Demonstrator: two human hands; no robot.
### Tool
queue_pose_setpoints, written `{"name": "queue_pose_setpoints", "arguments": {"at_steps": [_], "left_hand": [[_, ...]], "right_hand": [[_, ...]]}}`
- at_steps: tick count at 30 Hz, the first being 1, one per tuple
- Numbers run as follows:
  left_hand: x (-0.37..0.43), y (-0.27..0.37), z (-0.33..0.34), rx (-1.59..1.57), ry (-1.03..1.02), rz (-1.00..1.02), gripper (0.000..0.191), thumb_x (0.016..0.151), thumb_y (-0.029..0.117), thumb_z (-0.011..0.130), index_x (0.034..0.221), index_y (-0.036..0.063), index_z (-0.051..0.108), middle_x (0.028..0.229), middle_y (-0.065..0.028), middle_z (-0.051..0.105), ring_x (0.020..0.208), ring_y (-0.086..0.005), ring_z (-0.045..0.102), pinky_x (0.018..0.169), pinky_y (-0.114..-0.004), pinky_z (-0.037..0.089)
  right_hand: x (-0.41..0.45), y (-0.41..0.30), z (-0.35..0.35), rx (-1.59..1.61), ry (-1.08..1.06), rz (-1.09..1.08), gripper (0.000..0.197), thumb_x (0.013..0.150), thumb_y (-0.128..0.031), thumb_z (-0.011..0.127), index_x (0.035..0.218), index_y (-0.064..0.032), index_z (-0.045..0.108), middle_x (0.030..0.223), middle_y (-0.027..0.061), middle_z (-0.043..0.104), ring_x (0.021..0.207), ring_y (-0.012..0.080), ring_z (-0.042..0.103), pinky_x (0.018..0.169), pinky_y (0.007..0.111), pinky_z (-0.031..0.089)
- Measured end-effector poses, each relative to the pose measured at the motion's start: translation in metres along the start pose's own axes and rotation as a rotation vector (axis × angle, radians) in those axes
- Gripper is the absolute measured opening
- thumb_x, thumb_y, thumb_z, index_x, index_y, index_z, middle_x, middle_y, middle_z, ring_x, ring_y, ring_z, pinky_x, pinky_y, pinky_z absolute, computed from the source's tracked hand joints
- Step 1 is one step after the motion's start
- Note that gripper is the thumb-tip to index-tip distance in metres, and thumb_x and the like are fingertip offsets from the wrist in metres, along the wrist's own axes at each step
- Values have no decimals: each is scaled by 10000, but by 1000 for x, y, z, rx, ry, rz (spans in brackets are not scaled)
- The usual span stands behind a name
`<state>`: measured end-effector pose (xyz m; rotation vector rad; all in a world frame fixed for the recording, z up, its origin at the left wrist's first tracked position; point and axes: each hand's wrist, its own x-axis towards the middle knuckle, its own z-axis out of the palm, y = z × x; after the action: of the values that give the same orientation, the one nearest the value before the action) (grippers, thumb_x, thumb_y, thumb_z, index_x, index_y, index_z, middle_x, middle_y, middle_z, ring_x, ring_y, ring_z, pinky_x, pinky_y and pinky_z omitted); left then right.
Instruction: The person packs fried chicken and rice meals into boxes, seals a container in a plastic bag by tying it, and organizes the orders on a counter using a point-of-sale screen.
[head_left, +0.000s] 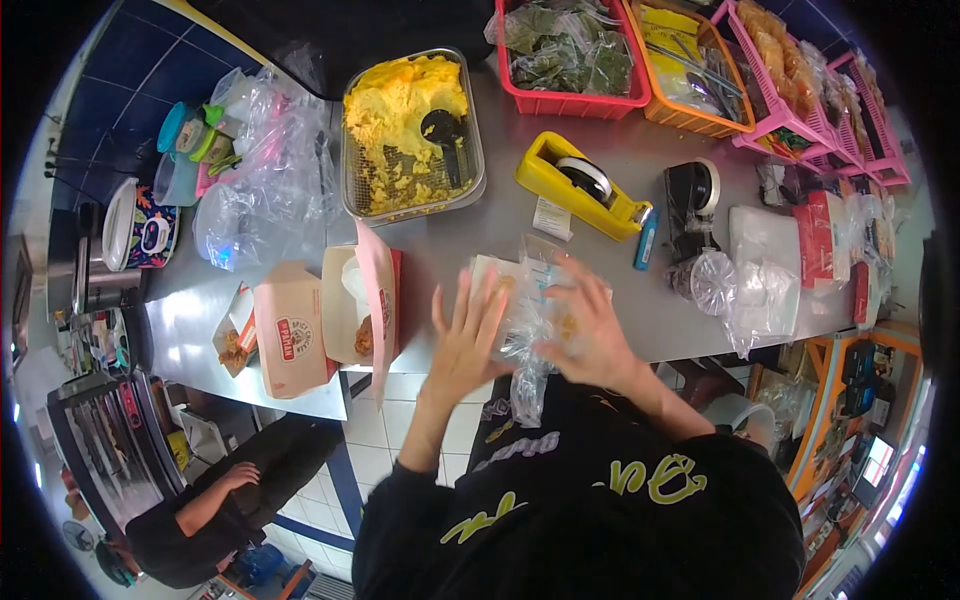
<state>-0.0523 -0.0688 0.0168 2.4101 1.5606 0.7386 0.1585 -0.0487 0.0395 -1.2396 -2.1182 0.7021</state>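
At the table's front edge, my left hand (466, 337) is spread with fingers apart, its thumb beside a crumpled clear plastic bag (529, 341). My right hand (596, 330) curves over the bag's other side, fingers apart; motion blur hides whether it pinches the plastic. Part of the bag hangs over the edge. Under my hands lies a pale flat packet or paper (487, 271), mostly covered. To the left stands an open cardboard takeaway box (337, 292) with a white wrapped bundle (354, 281) and a piece of fried chicken (364, 337) inside.
Another takeaway box (289, 330) stands farther left. Behind are a metal tray (480, 176) of yellow food with a black spoon (451, 154), a yellow tape dispenser (551, 169), a black tape dispenser (681, 210), a blue lighter (646, 240) and a red basket (570, 105). A person (202, 510) is at lower left.
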Motion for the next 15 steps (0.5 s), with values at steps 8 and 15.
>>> {"name": "queue_pose_setpoints", "arguments": {"at_steps": [8,15], "left_hand": [[31,-7,5,-217,-188,43,787,516,267,789,1243,94,544,1005,-66,527,946,-245,509,853,-378,407],[28,-14,29,-124,-132,173,368,655,174,650,1017,109,644,884,-24,541,806,-208,526,748,-338,404]], "right_hand": [[-16,17,35,-10,72,-12,589,621,-127,743,1161,-42,524,1166,178,504,1132,367,469,989,477,368],[-17,22,43,-111,24,-81,433,683,-34,621,1107,-19,534,1011,163,541,919,332,555,807,411,469]]}}
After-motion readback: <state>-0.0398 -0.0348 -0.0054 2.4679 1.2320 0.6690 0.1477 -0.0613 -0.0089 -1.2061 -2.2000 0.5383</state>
